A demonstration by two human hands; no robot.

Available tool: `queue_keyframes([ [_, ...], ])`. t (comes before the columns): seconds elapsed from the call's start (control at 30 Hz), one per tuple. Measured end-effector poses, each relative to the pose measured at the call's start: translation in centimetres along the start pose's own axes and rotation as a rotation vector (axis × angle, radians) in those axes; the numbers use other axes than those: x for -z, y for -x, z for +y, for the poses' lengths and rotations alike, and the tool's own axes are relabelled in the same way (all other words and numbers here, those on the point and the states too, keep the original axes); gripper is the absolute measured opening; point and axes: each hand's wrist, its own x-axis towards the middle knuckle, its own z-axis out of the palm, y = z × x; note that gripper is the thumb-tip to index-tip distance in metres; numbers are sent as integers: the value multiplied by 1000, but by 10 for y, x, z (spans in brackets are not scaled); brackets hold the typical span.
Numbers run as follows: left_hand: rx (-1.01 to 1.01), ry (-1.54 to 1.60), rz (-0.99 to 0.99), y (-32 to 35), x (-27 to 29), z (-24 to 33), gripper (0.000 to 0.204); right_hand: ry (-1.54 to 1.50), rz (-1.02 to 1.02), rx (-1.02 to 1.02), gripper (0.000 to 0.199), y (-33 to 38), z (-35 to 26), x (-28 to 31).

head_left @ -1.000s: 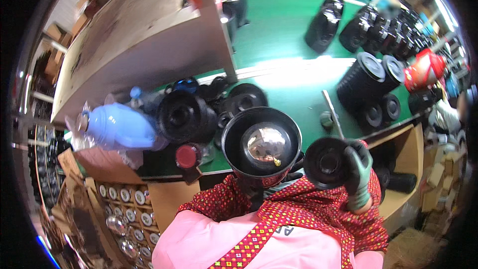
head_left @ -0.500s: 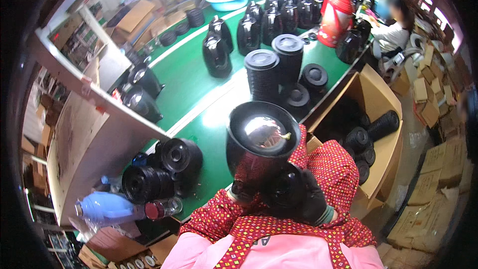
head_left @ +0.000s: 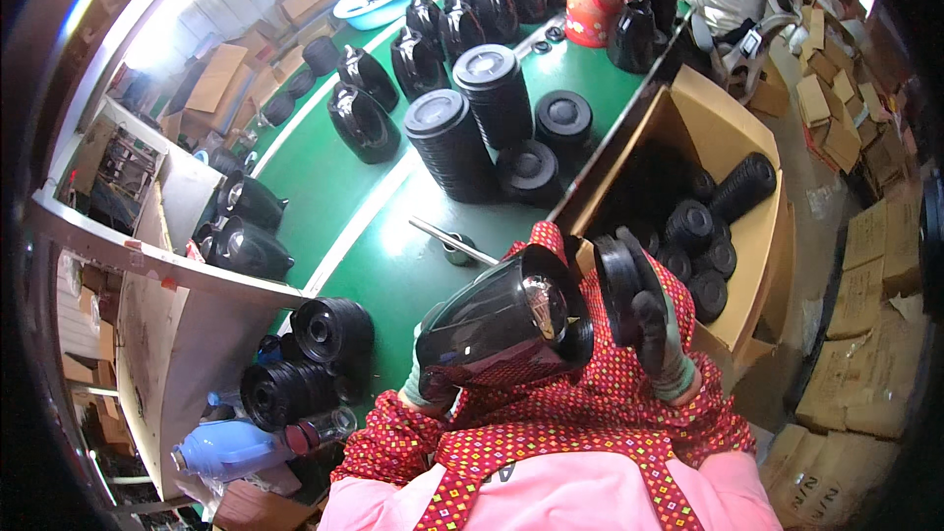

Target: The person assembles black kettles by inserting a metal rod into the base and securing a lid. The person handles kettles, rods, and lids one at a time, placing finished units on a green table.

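my left hand [head_left: 425,388] is wrapped under the big black flask shell [head_left: 506,324], tipped on its side against my chest over the green table [head_left: 393,265]; if that glossy body rolls, it drops. my right hand [head_left: 661,344] pinches a black round cap [head_left: 617,278] just beside the shell's mouth; a loose pinch could send it into the cardboard box [head_left: 733,236].

The person is wearing red sleeves [head_left: 551,413] patterned with small dots. A pink apron [head_left: 551,501] is covering the chest. Green gloves are covering the left hand [head_left: 425,391] and right hand [head_left: 661,344].
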Motion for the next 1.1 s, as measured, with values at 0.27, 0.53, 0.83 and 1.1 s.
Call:
queue_keyframes([
  [0.27,52,83,4,9,-2,-8,45,677,-236,281,104,-14,-4,6],
  [0.53,66,107,-24,-3,-11,-8,46,555,-317,300,108,-12,-5,18],
  [0.83,-375,-536,80,-23,-14,55,48,-2,-135,-200,61,-15,-3,10],
  [1.1,-170,-374,130,-36,-17,85,28,452,-284,116,111,-12,-16,42],
])
